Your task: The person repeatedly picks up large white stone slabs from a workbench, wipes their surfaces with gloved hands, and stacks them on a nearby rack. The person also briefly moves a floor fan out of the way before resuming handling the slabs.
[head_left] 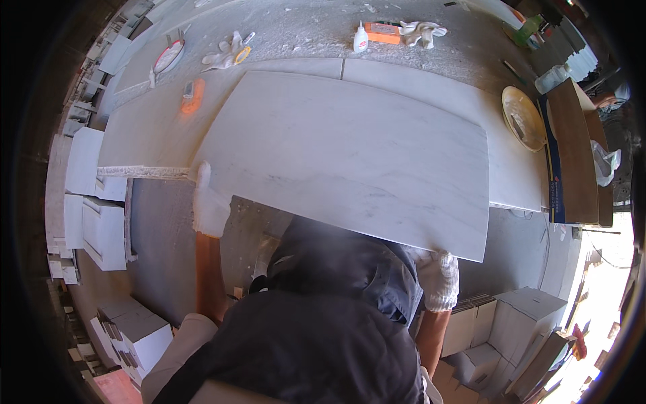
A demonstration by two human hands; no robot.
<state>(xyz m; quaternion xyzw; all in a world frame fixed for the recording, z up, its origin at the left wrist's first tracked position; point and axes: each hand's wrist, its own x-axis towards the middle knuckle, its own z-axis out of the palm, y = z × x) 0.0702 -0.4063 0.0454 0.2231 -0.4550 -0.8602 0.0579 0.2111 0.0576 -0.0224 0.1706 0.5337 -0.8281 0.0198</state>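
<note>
A large white stone slab with faint grey veins (pixel 356 148) lies tilted over the workbench, its near edge reaching out past the bench toward my body. My left hand (pixel 211 205), in a white knit glove, grips the slab's near left corner, with the fingertips up along the left edge. In a matching glove, my right hand (pixel 439 277) holds the near edge close to the right corner. Its fingers are partly hidden beneath the stone. Under the slab are more pale slabs (pixel 437 91) laid on the bench.
An orange tool (pixel 192 97) rests left of the slab. Farther back are a white glove (pixel 231 52), a round dish (pixel 169 56), a white squeeze bottle (pixel 361 39) and an orange box (pixel 382 34). Rightward stand a yellowish bowl (pixel 523 119) and a cardboard box (pixel 572 155).
</note>
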